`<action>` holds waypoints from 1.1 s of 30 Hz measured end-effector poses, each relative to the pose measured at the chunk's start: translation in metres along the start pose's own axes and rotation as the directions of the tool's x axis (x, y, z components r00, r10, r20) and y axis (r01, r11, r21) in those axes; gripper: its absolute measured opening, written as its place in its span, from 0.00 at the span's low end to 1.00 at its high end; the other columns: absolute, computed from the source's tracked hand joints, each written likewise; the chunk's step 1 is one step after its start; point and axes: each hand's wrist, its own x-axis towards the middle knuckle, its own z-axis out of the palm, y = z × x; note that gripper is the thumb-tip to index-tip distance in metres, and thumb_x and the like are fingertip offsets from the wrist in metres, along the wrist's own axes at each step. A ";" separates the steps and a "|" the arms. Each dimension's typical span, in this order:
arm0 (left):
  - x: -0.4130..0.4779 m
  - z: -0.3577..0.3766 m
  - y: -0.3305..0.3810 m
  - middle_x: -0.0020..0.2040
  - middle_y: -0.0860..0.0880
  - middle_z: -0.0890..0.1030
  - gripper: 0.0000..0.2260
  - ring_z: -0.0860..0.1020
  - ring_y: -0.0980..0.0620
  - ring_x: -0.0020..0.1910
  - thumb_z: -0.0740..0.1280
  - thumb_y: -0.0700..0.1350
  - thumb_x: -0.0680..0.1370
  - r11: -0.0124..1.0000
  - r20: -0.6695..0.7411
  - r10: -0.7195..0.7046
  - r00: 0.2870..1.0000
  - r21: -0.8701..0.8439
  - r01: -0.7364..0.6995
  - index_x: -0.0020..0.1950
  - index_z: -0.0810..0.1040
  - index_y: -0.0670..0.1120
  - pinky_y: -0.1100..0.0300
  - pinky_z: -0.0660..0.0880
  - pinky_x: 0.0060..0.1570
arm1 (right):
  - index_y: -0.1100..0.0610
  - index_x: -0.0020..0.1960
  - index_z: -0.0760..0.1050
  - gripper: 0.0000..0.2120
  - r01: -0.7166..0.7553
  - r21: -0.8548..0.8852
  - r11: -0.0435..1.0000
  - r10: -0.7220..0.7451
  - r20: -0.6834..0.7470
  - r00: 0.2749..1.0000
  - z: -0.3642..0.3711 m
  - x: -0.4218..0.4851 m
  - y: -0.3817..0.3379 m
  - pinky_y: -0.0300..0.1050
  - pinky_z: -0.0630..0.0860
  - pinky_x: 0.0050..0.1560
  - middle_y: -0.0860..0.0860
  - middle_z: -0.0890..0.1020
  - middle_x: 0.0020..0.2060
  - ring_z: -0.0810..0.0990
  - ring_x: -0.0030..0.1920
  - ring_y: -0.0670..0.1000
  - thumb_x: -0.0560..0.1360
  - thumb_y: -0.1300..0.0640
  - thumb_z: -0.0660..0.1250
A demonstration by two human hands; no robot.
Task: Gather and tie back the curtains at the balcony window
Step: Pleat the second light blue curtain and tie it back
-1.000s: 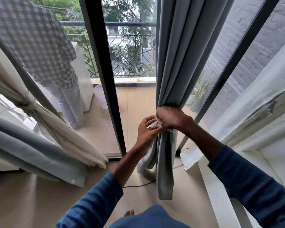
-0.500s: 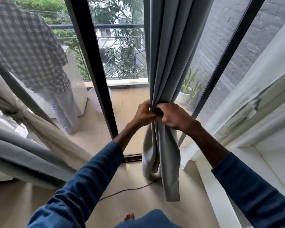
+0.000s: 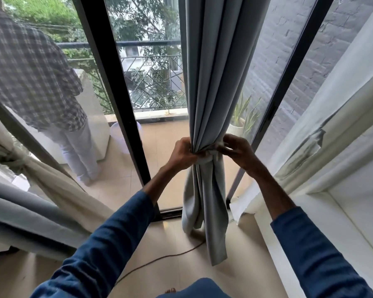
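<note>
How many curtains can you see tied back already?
1: the cream curtain at far left, knotted at its middle. The grey curtain in the centre is only being bunched by the left hand and right hand. Others may be out of frame.

Soft, even daylight comes in through the balcony glass (image 3: 153, 87), leaving shadows faint on the floor (image 3: 235, 265), while the wide-angle lens bows the window frames (image 3: 114, 100) and slight softness blurs the edges

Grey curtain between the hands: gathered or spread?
Gathered. The grey curtain narrows into a bunch where the left hand and right hand pinch a band around it.
</note>
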 end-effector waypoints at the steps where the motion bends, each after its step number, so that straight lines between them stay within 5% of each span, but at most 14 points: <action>1: 0.001 -0.004 -0.002 0.37 0.52 0.82 0.10 0.76 0.61 0.38 0.77 0.49 0.63 1.000 0.016 0.003 1.000 0.015 -0.003 0.42 0.84 0.50 0.59 0.76 0.35 | 0.68 0.62 0.79 0.16 -0.005 0.010 1.000 0.005 0.012 1.000 -0.002 0.003 -0.002 0.48 0.79 0.61 0.58 0.85 0.55 0.84 0.55 0.52 0.76 0.67 0.73; 6: 0.006 -0.019 -0.008 0.47 0.46 0.86 0.14 0.81 0.54 0.44 0.78 0.45 0.68 0.992 0.120 0.037 0.992 0.114 -0.051 0.52 0.84 0.45 0.52 0.80 0.43 | 0.65 0.56 0.82 0.15 -0.083 -0.003 0.997 0.083 0.063 0.995 -0.001 0.018 -0.014 0.35 0.79 0.41 0.56 0.87 0.47 0.85 0.42 0.44 0.72 0.63 0.78; 8: 0.005 -0.020 -0.007 0.48 0.46 0.85 0.16 0.82 0.49 0.47 0.79 0.43 0.68 0.988 0.130 0.040 0.991 0.143 -0.059 0.54 0.83 0.45 0.52 0.80 0.43 | 0.65 0.53 0.83 0.15 -0.188 0.049 0.981 0.184 0.069 0.980 0.005 0.022 -0.015 0.38 0.73 0.34 0.55 0.84 0.41 0.80 0.37 0.47 0.71 0.57 0.80; 13: 0.005 -0.021 -0.012 0.48 0.46 0.85 0.19 0.83 0.46 0.49 0.79 0.46 0.65 0.983 0.110 0.019 0.994 0.177 -0.039 0.54 0.83 0.45 0.49 0.81 0.44 | 0.62 0.46 0.82 0.13 -0.301 0.261 0.917 0.294 0.065 0.954 0.030 0.020 -0.011 0.47 0.70 0.39 0.56 0.79 0.37 0.75 0.41 0.53 0.69 0.53 0.77; 16: 0.003 -0.024 -0.010 0.48 0.46 0.85 0.19 0.83 0.47 0.48 0.80 0.45 0.65 0.983 0.097 0.024 0.995 0.181 -0.041 0.54 0.83 0.45 0.52 0.80 0.43 | 0.69 0.49 0.79 0.26 -0.344 0.260 0.902 0.336 0.079 0.939 0.039 0.017 -0.016 0.53 0.67 0.43 0.59 0.77 0.38 0.74 0.42 0.56 0.66 0.46 0.76; 20: -0.001 -0.025 -0.010 0.47 0.52 0.84 0.17 0.81 0.55 0.46 0.81 0.46 0.67 0.984 0.129 0.067 0.989 0.156 -0.087 0.54 0.84 0.46 0.64 0.77 0.42 | 0.73 0.40 0.77 0.21 -0.299 0.238 0.924 0.309 -0.003 0.951 0.043 0.011 -0.017 0.36 0.68 0.27 0.52 0.75 0.22 0.73 0.23 0.47 0.65 0.54 0.74; 26: -0.011 -0.009 0.006 0.44 0.51 0.85 0.23 0.82 0.55 0.42 0.75 0.58 0.64 0.989 0.042 0.044 0.998 0.138 -0.050 0.52 0.85 0.45 0.61 0.76 0.39 | 0.58 0.36 0.76 0.23 -0.319 0.197 0.927 0.357 -0.204 0.912 0.051 0.010 -0.010 0.46 0.72 0.33 0.51 0.76 0.29 0.75 0.32 0.51 0.50 0.42 0.71; 30: -0.012 -0.007 0.010 0.41 0.49 0.82 0.21 0.80 0.53 0.41 0.73 0.54 0.62 0.984 -0.045 -0.011 0.999 0.177 0.019 0.50 0.84 0.43 0.61 0.72 0.34 | 0.66 0.45 0.79 0.30 -0.354 0.313 0.881 0.385 -0.042 0.922 0.046 0.001 -0.018 0.36 0.68 0.24 0.52 0.75 0.25 0.73 0.23 0.46 0.54 0.42 0.73; 33: -0.013 -0.006 0.012 0.41 0.48 0.81 0.23 0.80 0.52 0.41 0.71 0.55 0.61 0.981 -0.042 -0.031 0.999 0.189 0.039 0.50 0.84 0.42 0.60 0.72 0.34 | 0.75 0.46 0.78 0.35 -0.362 0.327 0.873 0.405 -0.073 0.912 0.052 0.000 -0.013 0.38 0.66 0.27 0.59 0.75 0.32 0.73 0.29 0.52 0.54 0.45 0.74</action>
